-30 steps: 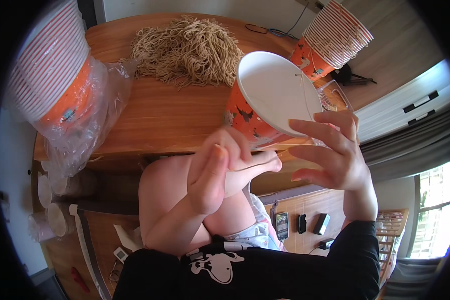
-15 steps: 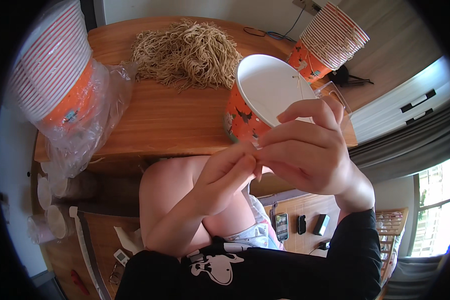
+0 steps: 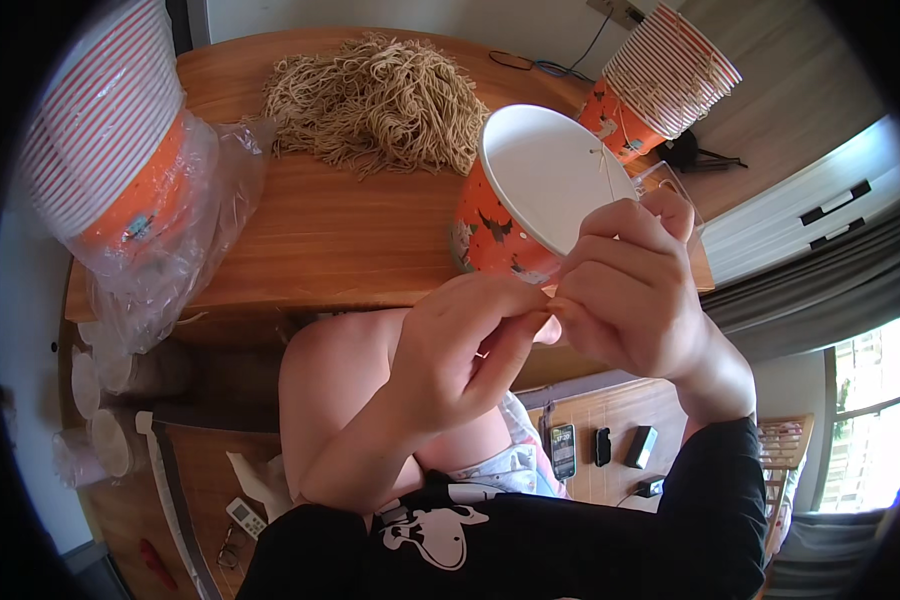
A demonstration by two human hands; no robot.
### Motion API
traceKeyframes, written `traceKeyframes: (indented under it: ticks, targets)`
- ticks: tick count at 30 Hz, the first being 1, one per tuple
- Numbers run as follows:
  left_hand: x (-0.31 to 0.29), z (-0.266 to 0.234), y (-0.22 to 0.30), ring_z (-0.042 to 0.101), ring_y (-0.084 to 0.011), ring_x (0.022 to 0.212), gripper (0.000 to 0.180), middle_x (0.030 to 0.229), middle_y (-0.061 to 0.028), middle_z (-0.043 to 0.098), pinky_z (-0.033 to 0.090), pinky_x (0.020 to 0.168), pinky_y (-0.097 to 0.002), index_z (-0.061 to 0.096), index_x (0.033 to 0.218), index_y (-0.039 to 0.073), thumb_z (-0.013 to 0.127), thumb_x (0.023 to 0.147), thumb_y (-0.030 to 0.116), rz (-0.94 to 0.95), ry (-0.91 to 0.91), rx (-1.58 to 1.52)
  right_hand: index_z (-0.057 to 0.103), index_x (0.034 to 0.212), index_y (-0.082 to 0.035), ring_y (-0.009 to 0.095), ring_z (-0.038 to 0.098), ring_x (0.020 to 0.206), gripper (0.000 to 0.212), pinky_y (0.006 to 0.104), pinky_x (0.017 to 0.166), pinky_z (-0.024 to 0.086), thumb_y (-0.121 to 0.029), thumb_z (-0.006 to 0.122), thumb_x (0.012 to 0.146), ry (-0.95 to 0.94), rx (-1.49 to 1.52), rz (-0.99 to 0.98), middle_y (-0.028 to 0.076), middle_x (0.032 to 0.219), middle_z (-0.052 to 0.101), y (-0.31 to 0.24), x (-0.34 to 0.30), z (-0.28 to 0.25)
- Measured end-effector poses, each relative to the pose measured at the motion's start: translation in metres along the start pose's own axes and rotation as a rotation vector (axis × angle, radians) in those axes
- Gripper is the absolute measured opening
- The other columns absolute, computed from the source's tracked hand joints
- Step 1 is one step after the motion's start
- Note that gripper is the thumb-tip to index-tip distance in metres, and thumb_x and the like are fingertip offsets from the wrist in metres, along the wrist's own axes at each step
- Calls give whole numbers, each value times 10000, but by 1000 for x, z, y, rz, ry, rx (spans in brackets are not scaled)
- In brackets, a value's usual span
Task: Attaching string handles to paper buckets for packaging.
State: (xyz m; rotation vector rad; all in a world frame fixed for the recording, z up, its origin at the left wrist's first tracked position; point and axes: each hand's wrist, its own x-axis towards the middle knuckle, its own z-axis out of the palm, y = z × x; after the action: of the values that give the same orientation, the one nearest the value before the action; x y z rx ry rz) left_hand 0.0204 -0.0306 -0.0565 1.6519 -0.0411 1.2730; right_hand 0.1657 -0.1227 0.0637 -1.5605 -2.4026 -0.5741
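Note:
A white-lined paper bucket (image 3: 485, 222) with an orange patterned outside leans toward me at the table's front edge. A thin beige string (image 3: 608, 172) is threaded at its rim and runs down behind my right hand (image 3: 625, 290), whose fingers are curled closed around it. My left hand (image 3: 470, 345) pinches with thumb and forefinger, tips meeting the right hand's fingertips just in front of the bucket. Between them a tiny bit of the string barely shows; the rest is hidden by my fingers. A loose heap of beige strings (image 3: 375, 105) lies behind, toward the back.
Stacked buckets in clear plastic (image 3: 135, 170) stand at the left. Another stack with strings on it (image 3: 660, 85) is at the back right, near a cable (image 3: 550, 68). Below the wooden table (image 3: 320, 240) are a phone (image 3: 563, 452), a remote control (image 3: 246, 517) and glasses.
My right hand's fingers have curled in from a spread pose. Both hands' meeting point has shifted slightly right, and the left hand has turned more knuckles-up. The bucket has moved slightly.

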Motion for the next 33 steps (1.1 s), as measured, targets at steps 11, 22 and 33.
traceKeyframes:
  ticks: [11, 22, 33]
  targets:
    - [3, 3, -31, 482, -183, 539, 182, 632, -70, 535, 389, 524, -322, 622, 868, 32, 777, 778, 64, -308, 113, 86, 650, 826, -86, 248, 595, 871, 35, 396, 842, 337, -112, 665, 809, 47, -6, 135, 36, 838, 645, 24, -7, -10]
    - [6, 10, -33, 508, -206, 556, 144, 657, -93, 561, 407, 547, -338, 621, 903, 24, 729, 822, 75, -379, 111, 29, 675, 863, -74, 250, 585, 896, 65, 379, 910, 358, -73, 610, 867, -24, 29, 224, 57, 860, 656, 35, -2, 5]
    - [10, 7, -32, 468, -181, 547, 87, 643, -85, 529, 377, 534, -320, 591, 887, 25, 667, 862, 60, -391, 41, 16, 729, 966, -22, 287, 653, 860, 148, 377, 758, 513, -130, 670, 884, -40, 429, 201, 111, 916, 711, 63, 12, 23]
